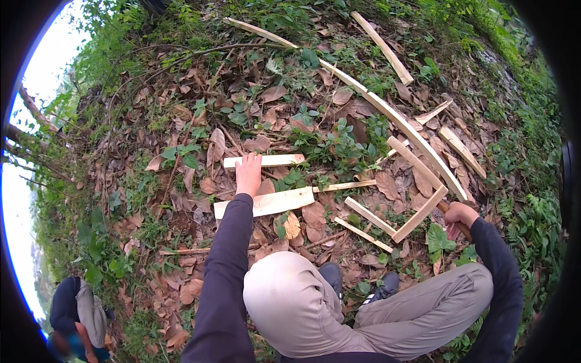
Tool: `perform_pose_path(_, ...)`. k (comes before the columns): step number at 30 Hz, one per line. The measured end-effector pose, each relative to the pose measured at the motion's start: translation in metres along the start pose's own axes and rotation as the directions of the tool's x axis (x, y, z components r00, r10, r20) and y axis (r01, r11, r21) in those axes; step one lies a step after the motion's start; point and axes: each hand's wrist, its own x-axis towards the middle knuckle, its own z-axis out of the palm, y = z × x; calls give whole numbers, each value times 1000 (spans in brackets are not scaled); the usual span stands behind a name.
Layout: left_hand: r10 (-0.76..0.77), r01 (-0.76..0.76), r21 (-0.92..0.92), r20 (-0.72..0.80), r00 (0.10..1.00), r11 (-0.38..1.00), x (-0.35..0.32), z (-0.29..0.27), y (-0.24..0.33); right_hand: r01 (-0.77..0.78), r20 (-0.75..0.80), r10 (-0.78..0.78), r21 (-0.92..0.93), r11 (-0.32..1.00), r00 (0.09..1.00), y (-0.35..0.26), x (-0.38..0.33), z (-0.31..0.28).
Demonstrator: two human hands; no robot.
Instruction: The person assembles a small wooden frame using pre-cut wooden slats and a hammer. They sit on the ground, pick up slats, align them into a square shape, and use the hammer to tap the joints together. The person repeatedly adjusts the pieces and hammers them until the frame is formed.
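Note:
My left hand (249,174) reaches forward and grips a short pale wooden board (278,160) near its left end, fingers over the top. Just nearer to me lies a wider pale board (272,202), and a thin strip of wood (345,186) extends from its right end. On the right, my right hand (461,216) is closed around a brown wooden handle (443,207); what tool it belongs to I cannot make out. Beside that hand, a short wooden piece (420,215) slants across the leaves, touching or close to a longer stick (414,162).
A long, slightly bowed wooden strip (387,109) crosses the leaf-covered ground ahead. More cut pieces lie around it, including a board (382,48) at the far right and a piece (463,151) at the right. Another person (82,314) bends down at the lower left.

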Motion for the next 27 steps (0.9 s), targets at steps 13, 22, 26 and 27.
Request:
perform_pose_path(13,-1,7,-142,47,999,990,-11,-75,-29,-69,-371,-321,-741,668,871,56,60,-34)
perform_pose_path(22,-37,722,-691,721,692,40,-133,-83,65,317,-531,-382,-212,924,757,56,22,-46)
perform_pose_path(26,-249,386,-790,299,921,476,-178,-81,134,495,-663,-591,-361,790,460,82,42,29)
perform_pose_path(27,-251,373,-809,286,925,454,-187,-76,145,565,-657,-577,-268,780,485,77,45,56)
